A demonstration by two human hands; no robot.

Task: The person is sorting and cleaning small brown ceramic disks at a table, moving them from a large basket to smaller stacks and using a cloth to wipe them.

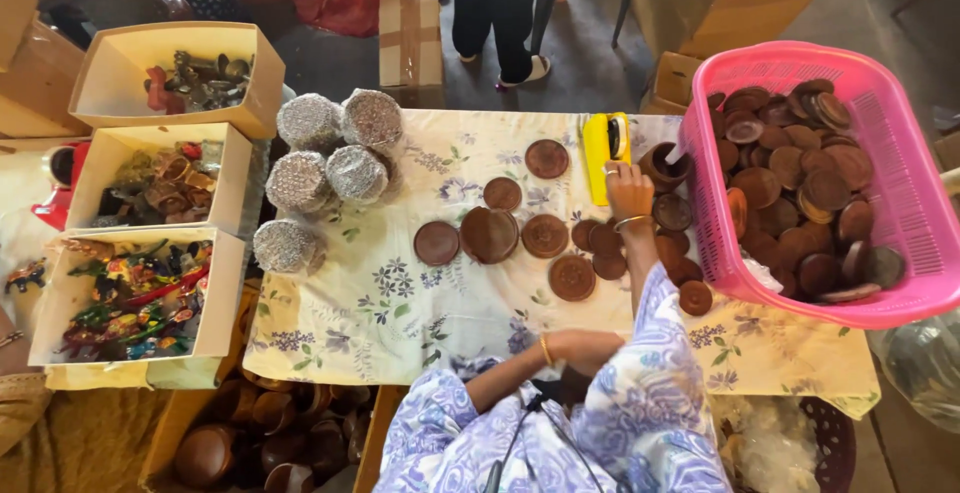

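Right hand (629,189) reaches beside yellow tape dispenser (606,149) — brown discs (545,236) around.

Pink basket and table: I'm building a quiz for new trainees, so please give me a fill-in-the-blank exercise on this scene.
1. The basket full of brown discs is ___ in colour.
2. The tool just beside the right hand is ___.
3. The tablecloth has a ___ print.

Missing words: pink; yellow; floral.
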